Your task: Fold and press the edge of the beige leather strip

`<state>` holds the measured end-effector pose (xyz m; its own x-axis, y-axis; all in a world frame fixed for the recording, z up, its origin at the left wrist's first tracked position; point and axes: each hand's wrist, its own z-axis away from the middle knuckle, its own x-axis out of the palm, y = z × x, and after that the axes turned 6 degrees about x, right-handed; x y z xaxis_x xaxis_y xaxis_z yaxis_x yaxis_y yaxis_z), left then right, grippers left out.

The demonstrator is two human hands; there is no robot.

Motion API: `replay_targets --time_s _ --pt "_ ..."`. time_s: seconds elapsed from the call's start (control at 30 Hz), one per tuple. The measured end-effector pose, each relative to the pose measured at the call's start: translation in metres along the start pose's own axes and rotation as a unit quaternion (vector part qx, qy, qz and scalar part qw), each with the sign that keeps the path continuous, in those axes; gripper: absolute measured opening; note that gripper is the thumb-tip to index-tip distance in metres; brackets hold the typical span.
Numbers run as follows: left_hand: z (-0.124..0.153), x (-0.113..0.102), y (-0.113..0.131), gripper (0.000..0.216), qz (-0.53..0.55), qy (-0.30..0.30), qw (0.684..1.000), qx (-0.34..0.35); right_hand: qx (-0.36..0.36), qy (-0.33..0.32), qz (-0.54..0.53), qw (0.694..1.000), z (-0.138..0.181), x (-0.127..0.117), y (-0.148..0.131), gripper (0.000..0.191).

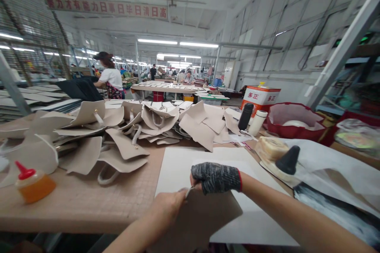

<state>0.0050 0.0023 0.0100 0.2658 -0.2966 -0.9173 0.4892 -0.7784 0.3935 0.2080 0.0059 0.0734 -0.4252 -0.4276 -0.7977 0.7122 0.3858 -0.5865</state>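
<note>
Factory bench (89, 209): both hands pinch a beige leather panel (202, 215) lying at its near edge. Left hand (169, 205) and gloved right hand (215, 177) are closed on its top rim. Judged light, limp, easily creased; best held by the edges.

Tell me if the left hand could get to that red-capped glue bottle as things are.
Probably yes. The glue bottle lies on the table to the left hand's side, with bare tabletop between them. But that hand is pinching the beige leather piece and would have to let go first.
</note>
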Motion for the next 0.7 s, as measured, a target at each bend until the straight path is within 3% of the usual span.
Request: replay_targets --time_s 0.03,0.13,0.2,0.27,0.43,0.6,0.7 --pt "0.001 -0.004 -0.003 0.029 0.023 0.01 1.0 0.002 0.012 -0.005 -0.041 0.999 0.003 -0.003 0.001 0.015" --pt "0.006 -0.021 -0.011 0.026 0.119 0.05 0.992 -0.008 0.032 -0.007 -0.226 0.973 0.017 -0.016 0.009 0.063" --pt "0.009 -0.029 -0.017 0.029 0.192 0.065 0.979 -0.025 0.016 0.013 -0.28 0.96 0.027 -0.021 0.016 0.08" --pt "0.012 -0.034 -0.021 0.032 0.259 0.065 0.963 -0.038 0.018 0.069 -0.241 0.968 0.034 -0.018 0.02 0.073" --pt "0.013 -0.035 -0.018 0.034 0.333 0.026 0.942 -0.041 0.053 0.258 -0.137 0.955 0.033 0.01 0.016 0.027" --pt "0.005 -0.026 0.002 0.024 0.227 0.09 0.97 -0.016 0.034 0.278 -0.154 0.947 0.02 0.023 0.009 0.02" --pt "-0.001 -0.019 0.009 0.029 0.098 0.083 0.992 -0.014 0.035 0.274 -0.19 0.942 0.014 0.025 0.01 0.017"
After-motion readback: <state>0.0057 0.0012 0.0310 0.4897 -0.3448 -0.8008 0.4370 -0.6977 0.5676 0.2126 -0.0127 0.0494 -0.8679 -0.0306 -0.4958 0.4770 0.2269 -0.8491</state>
